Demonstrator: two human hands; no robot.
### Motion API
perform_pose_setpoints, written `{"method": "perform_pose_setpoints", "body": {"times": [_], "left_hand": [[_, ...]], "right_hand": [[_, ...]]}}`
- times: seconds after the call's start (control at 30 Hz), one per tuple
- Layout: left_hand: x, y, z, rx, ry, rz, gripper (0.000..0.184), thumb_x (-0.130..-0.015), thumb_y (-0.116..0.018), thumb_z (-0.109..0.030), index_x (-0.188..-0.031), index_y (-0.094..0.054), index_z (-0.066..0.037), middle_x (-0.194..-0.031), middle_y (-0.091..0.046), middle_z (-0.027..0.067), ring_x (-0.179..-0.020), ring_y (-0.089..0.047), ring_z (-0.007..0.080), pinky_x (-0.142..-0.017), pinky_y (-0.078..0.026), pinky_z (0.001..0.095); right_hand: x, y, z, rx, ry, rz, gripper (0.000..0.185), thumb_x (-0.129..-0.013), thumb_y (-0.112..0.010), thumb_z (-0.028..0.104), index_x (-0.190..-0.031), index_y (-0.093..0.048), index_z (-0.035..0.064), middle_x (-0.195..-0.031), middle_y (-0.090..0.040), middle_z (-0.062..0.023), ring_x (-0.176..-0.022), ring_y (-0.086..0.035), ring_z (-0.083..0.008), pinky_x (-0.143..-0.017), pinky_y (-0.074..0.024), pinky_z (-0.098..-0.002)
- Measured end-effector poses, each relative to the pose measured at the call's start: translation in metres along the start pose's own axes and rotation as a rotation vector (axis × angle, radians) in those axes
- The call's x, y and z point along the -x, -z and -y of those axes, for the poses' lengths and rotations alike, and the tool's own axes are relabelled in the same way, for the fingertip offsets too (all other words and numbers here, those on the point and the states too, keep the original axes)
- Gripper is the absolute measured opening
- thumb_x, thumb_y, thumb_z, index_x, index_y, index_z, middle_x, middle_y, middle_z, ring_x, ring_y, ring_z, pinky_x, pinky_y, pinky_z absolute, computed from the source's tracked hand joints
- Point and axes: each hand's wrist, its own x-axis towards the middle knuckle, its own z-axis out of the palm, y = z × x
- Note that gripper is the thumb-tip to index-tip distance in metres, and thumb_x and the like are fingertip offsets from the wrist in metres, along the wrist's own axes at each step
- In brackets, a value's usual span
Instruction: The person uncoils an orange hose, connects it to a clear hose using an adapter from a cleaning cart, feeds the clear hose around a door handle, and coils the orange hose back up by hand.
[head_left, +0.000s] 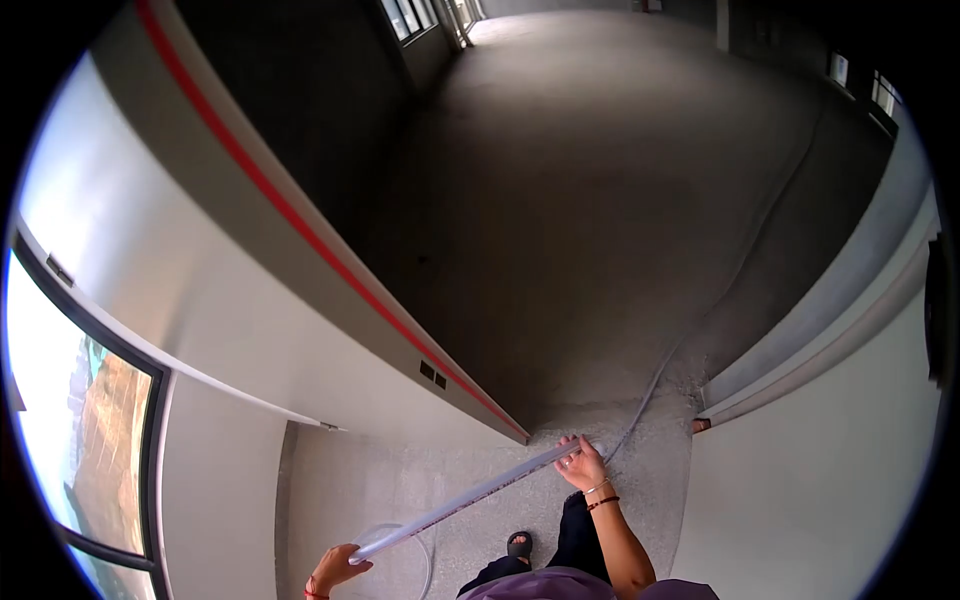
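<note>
A long pale tube point(460, 503) with small dark print along it slants between my two hands. My left hand point(338, 567), with a red string at its wrist, is closed round the lower left end. At the upper right end my right hand point(582, 465) holds the tube, palm partly facing up, with bracelets on the wrist. From near that hand a thin hose point(655, 380) runs over the floor into the dark room. Below the tube, a loop of clear hose point(428, 570) lies on the floor.
A wall edge with a red stripe point(345, 270) rises on the left, with two dark socket openings point(433, 375). Further left is a window point(85, 420). A white wall point(800, 460) stands on the right. My sandaled foot point(519, 545) is on the concrete floor point(480, 450).
</note>
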Motion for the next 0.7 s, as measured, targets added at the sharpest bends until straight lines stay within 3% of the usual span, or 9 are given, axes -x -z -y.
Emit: {"method": "perform_pose_setpoints", "body": {"times": [0.07,0.2,0.27,0.33,0.37,0.47,0.53,0.6,0.7], "left_hand": [[-0.018,-0.011,-0.05,-0.074,0.021,-0.009,0.032,-0.066,-0.071,-0.031,-0.086,-0.065,-0.006,-0.077,-0.064,0.0127,-0.074,-0.062,0.0281,-0.07,-0.047,0.0365],[-0.062,-0.008,-0.161,0.172,0.006,0.06,0.032,-0.07,-0.069,-0.031,-0.089,-0.064,-0.006,-0.084,-0.062,0.013,-0.083,-0.06,0.0281,-0.073,-0.046,0.0364],[-0.098,-0.019,-0.212,0.203,-0.092,0.115,0.037,-0.072,-0.068,-0.032,-0.094,-0.061,-0.003,-0.088,-0.061,0.0144,-0.083,-0.059,0.0291,-0.073,-0.046,0.0373],[-0.128,-0.016,-0.282,0.065,-0.28,-0.043,0.044,-0.075,-0.067,-0.033,-0.104,-0.056,-0.001,-0.09,-0.061,0.0152,-0.08,-0.059,0.0299,-0.074,-0.046,0.0366],[-0.147,-0.02,-0.304,0.103,-0.266,-0.027,0.044,-0.076,-0.065,-0.033,-0.105,-0.055,-0.002,-0.091,-0.06,0.0154,-0.082,-0.059,0.0303,-0.074,-0.046,0.0377],[-0.193,-0.024,-0.345,0.34,-0.074,0.134,0.038,-0.079,-0.061,-0.032,-0.103,-0.055,-0.003,-0.091,-0.059,0.0165,-0.084,-0.058,0.0314,-0.074,-0.045,0.0385],[-0.211,-0.039,-0.361,0.358,-0.11,0.118,0.035,-0.08,-0.06,-0.031,-0.101,-0.056,-0.003,-0.09,-0.059,0.0165,-0.085,-0.058,0.032,-0.073,-0.045,0.0379],[-0.219,-0.034,-0.382,0.396,-0.205,0.07,0.034,-0.08,-0.06,-0.031,-0.098,-0.057,-0.002,-0.086,-0.06,0.0161,-0.08,-0.059,0.0327,-0.069,-0.046,0.0382],[-0.225,-0.026,-0.406,0.491,-0.238,0.142,0.032,-0.081,-0.06,-0.031,-0.093,-0.059,-0.002,-0.075,-0.061,0.0177,-0.069,-0.059,0.0338,-0.063,-0.046,0.0376]], "right_hand": [[-0.032,-0.015,0.028,0.039,-0.083,-0.025,0.018,-0.086,-0.055,0.034,-0.09,-0.058,0.0166,-0.098,-0.058,0.0025,-0.104,-0.046,-0.0169,-0.09,-0.0307,-0.0361],[-0.042,-0.061,0.064,0.027,-0.247,0.012,0.018,-0.087,-0.055,0.032,-0.095,-0.056,0.0163,-0.098,-0.056,0.0005,-0.105,-0.046,-0.0182,-0.094,-0.0302,-0.0378],[-0.041,-0.082,0.078,0.044,-0.34,0.005,0.018,-0.088,-0.054,0.031,-0.097,-0.055,0.0156,-0.1,-0.056,-0.0017,-0.105,-0.047,-0.0195,-0.093,-0.0317,-0.0374],[-0.035,-0.103,0.084,0.048,-0.41,0.007,0.019,-0.088,-0.053,0.03,-0.1,-0.054,0.015,-0.102,-0.057,-0.0038,-0.106,-0.048,-0.0209,-0.092,-0.0333,-0.037],[-0.033,-0.116,0.09,0.092,-0.423,0.017,0.019,-0.089,-0.052,0.029,-0.102,-0.053,0.015,-0.103,-0.057,-0.0044,-0.106,-0.048,-0.0212,-0.091,-0.0338,-0.0373],[-0.04,-0.131,0.101,0.174,-0.45,0.065,0.024,-0.089,-0.051,0.028,-0.108,-0.05,0.014,-0.104,-0.056,-0.0061,-0.106,-0.049,-0.0221,-0.09,-0.0349,-0.0378],[-0.046,-0.137,0.123,0.254,-0.319,0.12,0.025,-0.087,-0.053,0.032,-0.103,-0.051,0.013,-0.1,-0.053,-0.0041,-0.102,-0.047,-0.0206,-0.091,-0.034,-0.0372],[-0.06,-0.121,0.154,-0.169,-0.314,0.218,0.036,-0.09,-0.044,0.04,-0.109,-0.052,0.0105,-0.105,-0.056,-0.0056,-0.106,-0.048,-0.025,-0.094,-0.0341,-0.0413],[-0.065,-0.107,0.198,-0.123,-0.192,0.02,0.05,-0.089,-0.04,0.049,-0.114,-0.054,0.0083,-0.109,-0.057,-0.0108,-0.096,-0.051,-0.0208,-0.091,-0.0356,-0.0384]]}}
